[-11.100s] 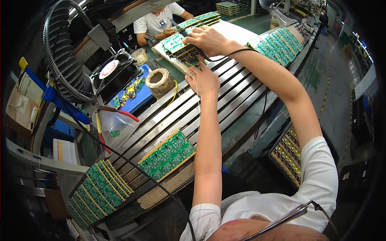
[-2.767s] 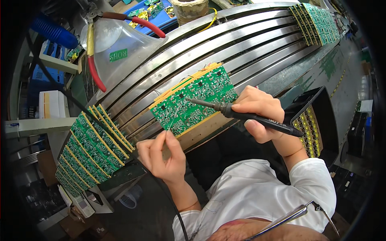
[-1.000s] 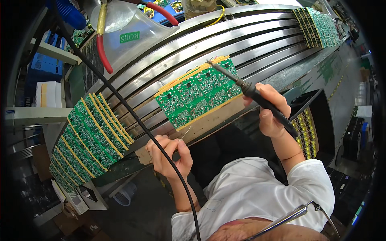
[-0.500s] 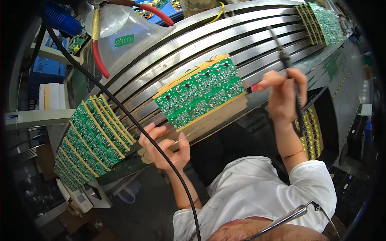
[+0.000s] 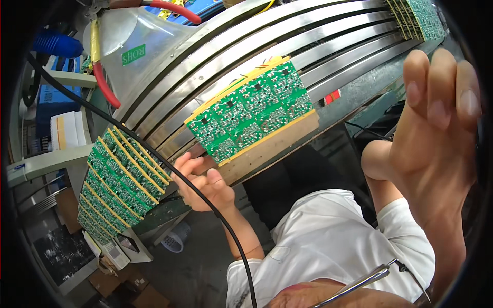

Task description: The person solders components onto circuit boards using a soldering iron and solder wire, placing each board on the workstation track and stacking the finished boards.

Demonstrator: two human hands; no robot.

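A green circuit board [image 5: 251,113], dotted with solder joints and edged by yellow strips, lies solder side up on a brown sheet [image 5: 280,142] at the bench's near edge. Beside its lower left corner is my left hand [image 5: 208,192], fingers bent and thumb raised. A black cable crosses in front of it; any thin thing in its fingers is too small to make out. My right hand [image 5: 441,118] is raised close to the camera at the right, large in view, its fingers bent and apart. I see nothing in it, and the soldering iron is out of sight.
Metal rails [image 5: 226,66] run along the bench. Overlapping circuit boards [image 5: 120,179] line the left; upright boards [image 5: 426,20] stand far right. The black cable [image 5: 154,152] hangs across the view. Red-handled pliers [image 5: 105,88] are at upper left. A small red packet [image 5: 332,97] lies right of the board.
My right hand has left the board's right side and come up toward the camera; the soldering iron it held no longer shows. The thin wire at my left fingers is no longer visible.
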